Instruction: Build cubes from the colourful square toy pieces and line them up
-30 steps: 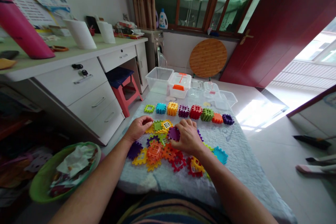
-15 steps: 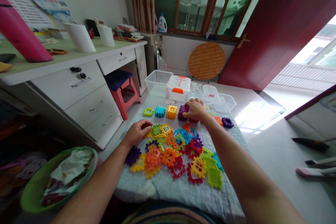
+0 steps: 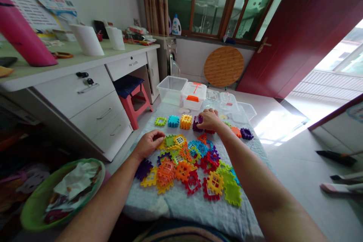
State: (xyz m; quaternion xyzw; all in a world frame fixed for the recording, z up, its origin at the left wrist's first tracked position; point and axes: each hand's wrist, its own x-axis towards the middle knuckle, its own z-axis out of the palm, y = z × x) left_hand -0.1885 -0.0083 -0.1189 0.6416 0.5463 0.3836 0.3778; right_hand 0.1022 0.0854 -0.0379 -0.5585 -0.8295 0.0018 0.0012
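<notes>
My right hand (image 3: 209,120) reaches to the back row, its thumb and fingers closed at the right side of a purple stack of interlocking toy tiles (image 3: 196,123). Part of a red tile shows under this hand. Left of the stack stand yellow tiles (image 3: 186,121), blue tiles (image 3: 173,121) and a green tile (image 3: 160,121). My left hand (image 3: 149,143) rests at the left edge of the loose pile, fingers curled, its tips against a yellow tile (image 3: 162,145); whether it grips anything is hidden. The mixed pile (image 3: 183,170) spreads between my arms.
Clear plastic boxes (image 3: 171,87) line the table's far end, one with orange latches (image 3: 193,98). Orange tiles (image 3: 236,132) and purple tiles (image 3: 246,133) sit right of my right hand. A white desk (image 3: 127,58), a stool (image 3: 136,100) and a green basket (image 3: 28,204) stand to the left.
My right hand has shifted very slightly at the purple stack, whose top looks a little different. My left hand and the loose pile stay as they were.
</notes>
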